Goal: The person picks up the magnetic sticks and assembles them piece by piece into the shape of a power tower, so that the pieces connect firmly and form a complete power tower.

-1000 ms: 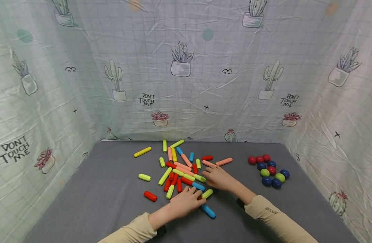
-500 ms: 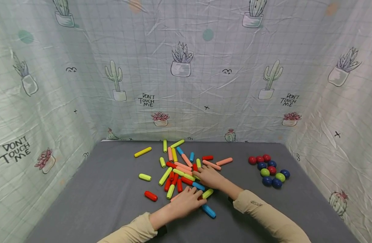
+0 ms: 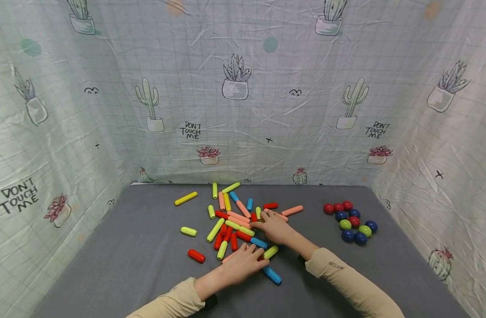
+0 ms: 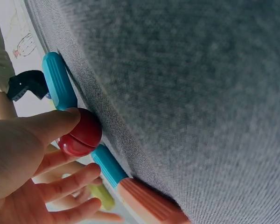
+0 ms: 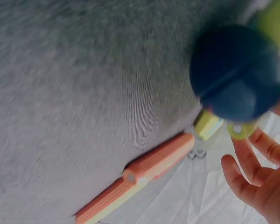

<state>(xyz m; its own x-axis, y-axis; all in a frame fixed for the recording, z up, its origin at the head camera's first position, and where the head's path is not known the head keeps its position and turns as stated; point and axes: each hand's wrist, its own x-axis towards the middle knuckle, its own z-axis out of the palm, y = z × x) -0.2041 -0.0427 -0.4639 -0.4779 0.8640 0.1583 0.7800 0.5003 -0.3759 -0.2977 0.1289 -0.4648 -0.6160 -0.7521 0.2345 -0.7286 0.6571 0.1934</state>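
Observation:
In the left wrist view my left hand [image 3: 240, 267] pinches a grooved red ball [image 4: 81, 133] between thumb and finger. Ribbed blue sticks [image 4: 59, 81] lie on either side of that ball, and a salmon stick [image 4: 149, 198] continues from the lower one. My right hand [image 3: 277, 229] is bent over the right side of the stick pile, its fingers round a short yellow-green stick [image 5: 241, 129] whose holed end shows. A blue ball [image 5: 235, 72] stands in front of the right thumb; whether the hand touches it, I cannot tell.
Several red, yellow-green, salmon, yellow and blue sticks [image 3: 215, 230] are heaped mid-table, some scattered leftward. To the right is a cluster of red, blue and green balls [image 3: 354, 221]. A patterned curtain [image 3: 243, 145] borders the back and sides of the grey table [image 3: 127, 247].
My right hand has moved left onto the pile, then slightly up; the yellow-green stick beside its fingers has left its place. The left hand has stayed put.

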